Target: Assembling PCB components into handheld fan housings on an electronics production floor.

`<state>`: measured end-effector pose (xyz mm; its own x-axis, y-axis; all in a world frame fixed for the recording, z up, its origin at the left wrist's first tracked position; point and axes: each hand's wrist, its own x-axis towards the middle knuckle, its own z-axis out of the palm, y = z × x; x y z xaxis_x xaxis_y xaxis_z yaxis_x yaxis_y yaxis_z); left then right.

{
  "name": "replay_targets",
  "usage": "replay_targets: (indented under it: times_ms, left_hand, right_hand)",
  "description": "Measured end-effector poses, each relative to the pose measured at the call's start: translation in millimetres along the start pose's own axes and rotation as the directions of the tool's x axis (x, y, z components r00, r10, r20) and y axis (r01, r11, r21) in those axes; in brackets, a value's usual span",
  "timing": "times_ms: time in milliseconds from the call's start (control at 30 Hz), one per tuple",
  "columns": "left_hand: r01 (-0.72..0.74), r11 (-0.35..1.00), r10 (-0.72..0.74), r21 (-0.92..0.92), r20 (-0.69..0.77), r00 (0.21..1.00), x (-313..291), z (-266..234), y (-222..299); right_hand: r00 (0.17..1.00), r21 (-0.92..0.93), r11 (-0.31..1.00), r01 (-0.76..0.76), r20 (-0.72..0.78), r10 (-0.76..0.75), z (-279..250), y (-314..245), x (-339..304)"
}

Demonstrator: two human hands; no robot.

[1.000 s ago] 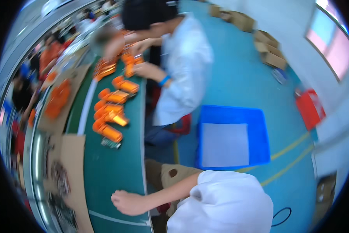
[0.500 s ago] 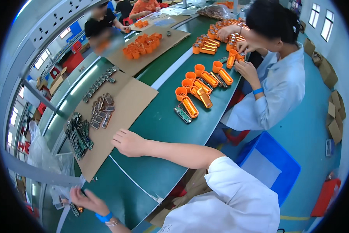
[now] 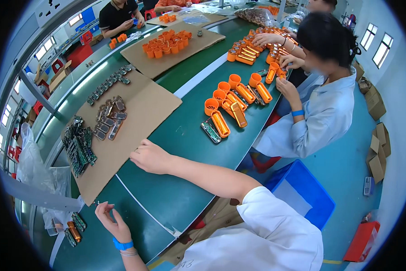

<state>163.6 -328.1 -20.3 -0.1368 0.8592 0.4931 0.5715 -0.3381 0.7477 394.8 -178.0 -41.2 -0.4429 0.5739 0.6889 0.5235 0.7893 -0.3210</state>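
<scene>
My left hand (image 3: 113,221), with a blue band at the wrist, is raised over the green work surface (image 3: 135,226) near the cardboard's lower corner. Its fingers are half curled, thumb apart, and nothing shows in them. My right hand (image 3: 151,157) lies at the cardboard sheet's (image 3: 153,99) right edge, its fingers curled under; whatever they may hold is hidden. On that sheet are a heap of green circuit boards (image 3: 79,147), several metal-faced modules (image 3: 107,119) and a row of small boards (image 3: 108,85). Beyond my right hand stand orange cups (image 3: 211,106) and orange shells (image 3: 220,123).
A co-worker in a light coat (image 3: 320,108) handles orange parts at the right. Another cardboard sheet (image 3: 198,43) bears orange rings (image 3: 167,44). A blue bin (image 3: 302,194) stands on the floor. Plastic bags (image 3: 36,162) hang at the left, near loose boards (image 3: 79,221).
My left hand has moved right and turned its fingers up, away from the loose boards at the left edge. My right hand stays by the cardboard edge. The view has shifted slightly.
</scene>
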Motion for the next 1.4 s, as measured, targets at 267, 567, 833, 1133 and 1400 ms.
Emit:
replay_targets:
  times_ms: [267, 567, 833, 1133, 1400]
  left_hand:
    - [0.022, 1.000, -0.022, 0.022, 0.020, 1.000, 1.1, 1.9, 6.5]
    - [0.028, 0.998, -0.029, 0.054, 0.027, 0.999, 1.6, 1.9, 6.9]
    - [0.017, 0.999, -0.018, 0.033, 0.022, 1.000, 0.6, 2.4, 7.4]
    - [0.015, 0.999, -0.016, 0.028, 0.030, 0.999, 0.4, 2.9, 8.4]
    - [0.017, 0.999, -0.019, 0.040, 0.038, 0.999, -0.9, 1.1, 6.7]
  right_hand:
    - [0.998, 0.108, 0.994, 0.007, 0.057, -0.013, -5.3, -7.0, -1.5]
    - [0.990, 0.103, 0.995, -0.008, 0.141, -0.006, -0.3, -5.9, -4.3]
    - [0.994, 0.099, 0.995, -0.004, 0.106, -0.006, -1.3, -7.3, -3.7]
    - [0.992, 0.084, 0.996, -0.002, 0.128, -0.008, -5.5, -6.5, -4.2]
    - [0.984, 0.063, 0.998, -0.007, 0.180, -0.005, 0.3, -5.9, -5.3]
